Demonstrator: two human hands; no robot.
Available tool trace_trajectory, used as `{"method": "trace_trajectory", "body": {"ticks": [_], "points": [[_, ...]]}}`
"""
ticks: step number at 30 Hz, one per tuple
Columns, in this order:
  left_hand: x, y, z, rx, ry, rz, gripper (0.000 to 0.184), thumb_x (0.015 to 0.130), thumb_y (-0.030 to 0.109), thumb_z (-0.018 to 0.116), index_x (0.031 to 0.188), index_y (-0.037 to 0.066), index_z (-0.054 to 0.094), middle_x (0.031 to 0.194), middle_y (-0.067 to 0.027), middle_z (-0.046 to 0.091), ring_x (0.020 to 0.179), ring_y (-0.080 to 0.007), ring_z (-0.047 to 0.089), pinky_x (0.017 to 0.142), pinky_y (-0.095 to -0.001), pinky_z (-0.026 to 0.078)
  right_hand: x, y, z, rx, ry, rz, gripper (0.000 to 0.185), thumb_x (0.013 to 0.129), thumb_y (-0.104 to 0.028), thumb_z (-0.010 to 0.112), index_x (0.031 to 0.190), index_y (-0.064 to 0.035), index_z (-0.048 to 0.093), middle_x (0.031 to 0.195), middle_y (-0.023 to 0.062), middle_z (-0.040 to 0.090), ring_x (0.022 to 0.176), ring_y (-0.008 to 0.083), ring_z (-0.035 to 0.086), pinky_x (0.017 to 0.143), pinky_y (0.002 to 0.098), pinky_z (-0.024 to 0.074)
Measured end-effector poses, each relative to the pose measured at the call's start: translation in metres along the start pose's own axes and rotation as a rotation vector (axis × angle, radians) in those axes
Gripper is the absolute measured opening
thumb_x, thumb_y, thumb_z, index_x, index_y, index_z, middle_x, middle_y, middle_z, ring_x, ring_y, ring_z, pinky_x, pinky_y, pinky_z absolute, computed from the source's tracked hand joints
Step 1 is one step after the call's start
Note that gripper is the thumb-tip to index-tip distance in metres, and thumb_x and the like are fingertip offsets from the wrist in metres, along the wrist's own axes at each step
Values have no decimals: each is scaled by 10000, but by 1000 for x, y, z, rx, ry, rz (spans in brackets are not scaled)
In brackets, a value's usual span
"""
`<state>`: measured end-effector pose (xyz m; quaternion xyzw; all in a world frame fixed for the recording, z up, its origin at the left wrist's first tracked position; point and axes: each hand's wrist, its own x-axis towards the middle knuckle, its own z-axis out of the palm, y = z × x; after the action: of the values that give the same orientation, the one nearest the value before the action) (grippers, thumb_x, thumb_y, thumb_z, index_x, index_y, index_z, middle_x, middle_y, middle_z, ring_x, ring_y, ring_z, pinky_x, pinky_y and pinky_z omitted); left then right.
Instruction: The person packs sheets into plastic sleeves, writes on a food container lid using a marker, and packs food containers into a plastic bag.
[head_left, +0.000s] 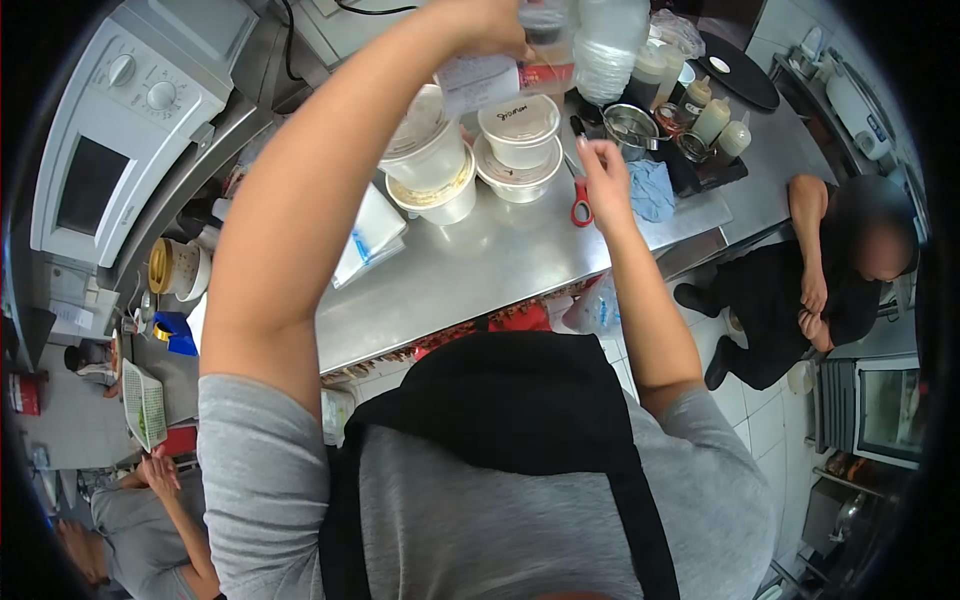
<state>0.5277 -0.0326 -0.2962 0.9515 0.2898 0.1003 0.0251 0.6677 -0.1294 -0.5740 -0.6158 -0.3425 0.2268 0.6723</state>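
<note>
The steel counter (490,270) gave us our widest work surface, and the lidded tubs stood on it in two stacks, at left (424,140) and right (520,120). The clear package (485,85), our thing in hand, was over the far side of those stacks, its printed label and red strip facing us. Our left hand (485,25) had its fingers closed on the package's upper part; the thumb was hidden, so we could not tell how firm that hold was. At such a reach, we judged a level carry best, high enough to spare the upper lids a knock, with light pressure so the thin plastic would not buckle. Our right hand (607,180) was half curled near the dark handle (577,126); we could not tell whether its fingertips held anything. The red-handled scissors (582,208) lay just beside that wrist, so it paid to move it clear of them.
</note>
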Motion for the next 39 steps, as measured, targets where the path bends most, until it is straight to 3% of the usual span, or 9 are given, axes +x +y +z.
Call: {"method": "trace_trajectory", "body": {"ticks": [7, 10, 14, 16, 19, 22, 25, 30, 39], "points": [[6, 8, 26, 121, -178, -207, 720, 706, 415, 753, 1284, 70, 500, 1191, -183, 605, 1118, -331, 569, 936, -392, 462, -90, 24, -31, -43, 30, -171, 142, 879, -180, 644, 835, -53, 599, 891, 36, 589, 821, 112, 533, 740, 266, 436], [21, -9, 55, 140, -122, -286, 745, 648, 417, 769, 1269, 106, 498, 1181, -142, 627, 1071, -298, 615, 878, -397, 497, -108, 45, -28, 0, 2, -124, 116, 852, -145, 658, 827, -50, 596, 895, 57, 597, 828, 161, 542, 749, 301, 446], [20, -19, 76, 144, -170, -238, 862, 635, 501, 764, 1324, 78, 466, 1211, -150, 609, 1099, -305, 602, 909, -409, 483, -122, 47, -27, -418, -45, -462, 107, 776, -111, 677, 805, -60, 587, 881, 92, 602, 848, 284, 543, 757, 378, 444], [16, -16, 68, 52, -171, -242, 918, 629, 524, 762, 1362, 78, 434, 1235, -179, 588, 1110, -315, 595, 919, -414, 475, -122, 45, -28, -420, -48, -475, 113, 774, -114, 678, 797, -61, 581, 870, 89, 601, 844, 287, 541, 758, 382, 440], [20, -16, 66, -67, -72, -278, 855, 685, 465, 753, 1382, 101, 417, 1343, -191, 489, 1212, -335, 507, 985, -435, 415, -123, 45, -27, -440, -42, -494, 121, 773, -118, 681, 790, -61, 575, 852, 91, 597, 830, 292, 538, 747, 386, 436], [13, -16, 49, -18, 72, -180, 781, 770, 549, 642, 1346, 60, 447, 1218, -205, 583, 1160, -344, 537, 975, -398, 435, -120, 46, -24, -460, -23, -494, 126, 772, -123, 684, 785, -63, 574, 831, 89, 592, 814, 294, 537, 732, 388, 435], [7, -22, 36, -21, 104, -159, 830, 809, 620, 546, 1388, 47, 391, 1253, -226, 554, 1192, -354, 509, 1013, -395, 403, -119, 49, -24, -484, -22, -514, 127, 772, -125, 686, 777, -63, 574, 811, 86, 586, 804, 294, 536, 720, 388, 434], [-30, -6, 36, -18, 185, -105, 731, 818, 522, 605, 1398, 133, 388, 1410, -254, 351, 1272, -405, 397, 1045, -435, 366, -121, 45, -24, -501, -44, -500, 128, 772, -126, 687, 771, -62, 576, 806, 84, 579, 801, 294, 533, 720, 387, 434], [-116, -22, 54, 93, 608, 174, 696, 767, 339, 717, 1362, 126, 428, 1426, -229, 332, 1305, -396, 351, 1061, -493, 318, -122, 52, -34, -494, -136, -515, 131, 756, -123, 686, 779, -56, 577, 859, 95, 581, 850, 299, 525, 761, 390, 438]]}}
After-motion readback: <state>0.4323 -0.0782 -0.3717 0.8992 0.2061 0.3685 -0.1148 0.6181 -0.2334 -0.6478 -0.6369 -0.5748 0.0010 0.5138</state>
